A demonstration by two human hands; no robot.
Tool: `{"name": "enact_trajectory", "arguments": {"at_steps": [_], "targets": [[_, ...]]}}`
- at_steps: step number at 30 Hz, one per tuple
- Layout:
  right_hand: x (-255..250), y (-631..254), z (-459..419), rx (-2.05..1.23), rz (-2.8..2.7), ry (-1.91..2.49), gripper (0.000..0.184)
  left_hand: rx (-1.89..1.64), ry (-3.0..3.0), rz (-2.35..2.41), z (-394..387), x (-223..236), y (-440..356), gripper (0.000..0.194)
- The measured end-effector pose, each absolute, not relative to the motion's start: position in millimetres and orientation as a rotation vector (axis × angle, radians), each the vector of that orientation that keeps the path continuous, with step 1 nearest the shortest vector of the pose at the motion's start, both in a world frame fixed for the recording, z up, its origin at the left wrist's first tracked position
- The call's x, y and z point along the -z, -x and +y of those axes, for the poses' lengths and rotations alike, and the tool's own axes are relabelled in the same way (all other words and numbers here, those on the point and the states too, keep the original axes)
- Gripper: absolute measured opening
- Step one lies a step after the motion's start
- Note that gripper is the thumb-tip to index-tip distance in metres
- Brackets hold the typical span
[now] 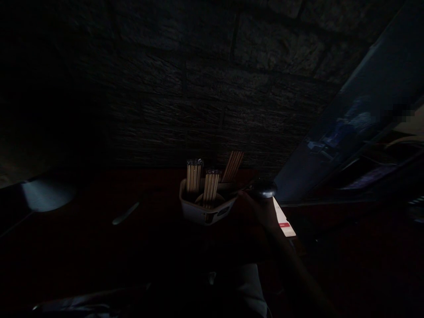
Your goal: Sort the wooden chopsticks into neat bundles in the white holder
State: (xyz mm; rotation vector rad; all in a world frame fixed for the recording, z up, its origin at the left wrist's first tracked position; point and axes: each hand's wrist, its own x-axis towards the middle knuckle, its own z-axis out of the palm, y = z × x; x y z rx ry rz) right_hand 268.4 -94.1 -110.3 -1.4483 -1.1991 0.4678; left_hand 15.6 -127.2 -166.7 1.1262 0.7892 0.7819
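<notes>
The scene is very dark. My right hand (263,211) reaches in from the lower right, its fingertips near the right rim of a pale basket (190,211). The fingers look closed, but shadow hides what is in them. Just above the hand is a dark, rounded, shiny object (266,190); I cannot tell whether the hand touches it. Two bundles of light wooden sticks with dark tips, the left bundle (194,176) and the middle bundle (211,187), stand upright in the basket. A browner stick bundle (232,166) leans right at its back. My left hand is out of sight.
A lit white panel with a red band (281,218) lies beside my right wrist. Left of the basket, a pale slender object (126,214) lies on the dark reddish table. Behind rises a rough stone-block wall (198,88), with a bluish post (331,128) slanting at right.
</notes>
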Motion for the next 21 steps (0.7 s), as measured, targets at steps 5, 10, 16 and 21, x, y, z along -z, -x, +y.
{"name": "enact_trajectory", "arguments": {"at_steps": [5,10,16,21], "targets": [[108.4,-269.3,-94.5,-0.475,-1.214,1.488,0.03,-0.778,-1.131,0.783,-128.2,167.3,-15.4,0.03],[104.6,-269.8,-94.9,-0.456,-1.215,1.504,0.031,-0.784,-1.134,0.785,-128.5,165.8,-15.6,0.029],[100.9,-269.9,-98.2,-0.475,-1.22,1.491,0.029,-0.772,-1.133,0.794,-128.4,166.0,-15.9,0.031],[104.5,-268.1,-97.0,-0.48,-1.166,1.481,0.031,-0.751,-1.131,0.795,-129.0,165.6,-14.5,0.033]]}}
